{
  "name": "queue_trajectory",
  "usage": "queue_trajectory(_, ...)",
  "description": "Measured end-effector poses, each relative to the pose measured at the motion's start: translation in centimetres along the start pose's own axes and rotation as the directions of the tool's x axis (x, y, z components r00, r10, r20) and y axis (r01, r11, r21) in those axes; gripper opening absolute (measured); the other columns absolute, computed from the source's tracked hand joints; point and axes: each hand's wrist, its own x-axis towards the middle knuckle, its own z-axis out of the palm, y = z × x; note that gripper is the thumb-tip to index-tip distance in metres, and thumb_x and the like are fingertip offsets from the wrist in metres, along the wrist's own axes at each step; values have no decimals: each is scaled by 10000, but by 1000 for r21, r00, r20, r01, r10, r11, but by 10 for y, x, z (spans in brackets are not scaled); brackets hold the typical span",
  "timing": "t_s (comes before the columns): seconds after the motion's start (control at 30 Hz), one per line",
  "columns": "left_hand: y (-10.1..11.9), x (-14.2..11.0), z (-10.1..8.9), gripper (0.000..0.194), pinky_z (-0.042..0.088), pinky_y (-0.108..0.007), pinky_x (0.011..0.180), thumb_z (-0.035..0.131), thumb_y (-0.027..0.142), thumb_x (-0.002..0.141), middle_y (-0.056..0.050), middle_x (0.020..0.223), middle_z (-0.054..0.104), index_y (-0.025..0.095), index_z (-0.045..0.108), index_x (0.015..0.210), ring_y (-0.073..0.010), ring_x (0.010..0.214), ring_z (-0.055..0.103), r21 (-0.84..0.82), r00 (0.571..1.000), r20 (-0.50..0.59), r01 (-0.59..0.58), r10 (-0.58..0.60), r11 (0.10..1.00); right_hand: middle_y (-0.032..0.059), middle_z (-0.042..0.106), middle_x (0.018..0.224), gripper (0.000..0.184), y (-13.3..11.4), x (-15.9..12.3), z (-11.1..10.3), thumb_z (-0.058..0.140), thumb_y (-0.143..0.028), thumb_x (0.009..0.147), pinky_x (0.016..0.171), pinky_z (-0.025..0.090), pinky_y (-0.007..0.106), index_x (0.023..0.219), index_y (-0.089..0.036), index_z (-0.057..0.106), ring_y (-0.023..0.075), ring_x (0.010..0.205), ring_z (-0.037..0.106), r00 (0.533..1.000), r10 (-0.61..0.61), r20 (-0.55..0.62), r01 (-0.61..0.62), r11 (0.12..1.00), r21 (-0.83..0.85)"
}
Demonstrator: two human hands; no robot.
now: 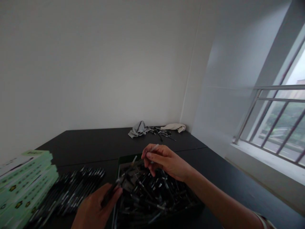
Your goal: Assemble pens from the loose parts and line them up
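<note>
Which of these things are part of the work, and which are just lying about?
At the hands:
left hand gripping a dark pen-like stick
right hand pinching a thin pale stick
dark tray heaped with similar sticks

Lying about:
rows of black sticks
green-and-white boxes
grey cloth
cream cloth

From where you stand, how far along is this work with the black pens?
Done: tidy rows of black pens lie on the black table beside stacked green-and-white boxes. In hand: the left hand and right hand each seem to hold one. Left: a heap of pens fills the dark green-rimmed tray.
</note>
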Motion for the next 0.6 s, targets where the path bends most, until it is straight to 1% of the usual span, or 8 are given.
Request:
queue_trajectory(0.1,11,4,2,333,417,-258,661,529,565,763,-4,784,659,270,654,853,-218,756,617,84,1000,-9,-29,30,996,32,596,792,210,-3,-2,-4,489,-327,873,617,499,246,944,-135,531,96,652,572,1000,15,5,-12,950,-314)
queue_trajectory(0.2,16,5,0,442,434,-305,724,471,645,760,-13,876,664,280,630,952,-247,836,614,88,1000,-16,13,-11,996,63,636,891,217,-3,-4,-22,387,-267,905,704,501,273,1034,-137,503,123,771,621,996,74,-44,-85,795,-601)
queue_trajectory(0.27,13,5,-2,502,451,-317,747,428,698,759,-3,907,664,287,604,989,-244,861,616,72,997,-33,67,-65,995,68,652,886,203,0,-8,-38,436,-243,871,740,484,301,1017,-145,538,154,804,628,986,133,-99,-164,696,-699)
queue_trajectory(0.33,8,4,-4,539,468,-311,751,406,721,755,1,913,665,283,585,1014,-238,875,620,61,993,-67,106,-102,992,91,659,874,220,8,-16,-53,557,-235,782,784,458,366,980,-143,584,222,854,626,962,207,-175,-262,545,-797)
queue_trajectory(0.4,1,4,-3,560,479,-295,747,411,724,750,-8,917,666,268,579,1027,-237,881,623,59,988,-103,119,-113,991,173,648,956,419,18,-26,-63,696,-240,636,828,417,471,1020,-103,599,342,947,594,924,284,-257,-353,373,-858)
queue_trajectory(0.47,-6,5,0,573,489,-282,687,413,731,744,-16,873,669,259,586,1020,-238,822,634,69,987,-115,121,-113,990,287,587,1085,716,29,-32,-68,780,-270,512,845,373,563,1144,-29,545,453,1023,534,880,357,-312,-408,237,-882)
queue_trajectory(0.53,-11,7,4,575,492,-271,633,399,733,748,-17,835,669,259,592,1010,-232,770,641,124,989,-99,119,-107,985,351,503,1187,927,39,-32,-70,799,-338,477,870,347,593,1255,23,447,493,1083,482,847,419,-328,-424,158,-892)
queue_trajectory(0.6,-14,8,9,574,497,-267,635,366,732,759,-16,884,667,270,585,1020,-229,808,640,204,990,-68,135,-124,970,338,495,1210,945,46,-27,-70,768,-399,524,893,363,556,1289,22,404,463,1106,485,827,468,-311,-416,136,-899)
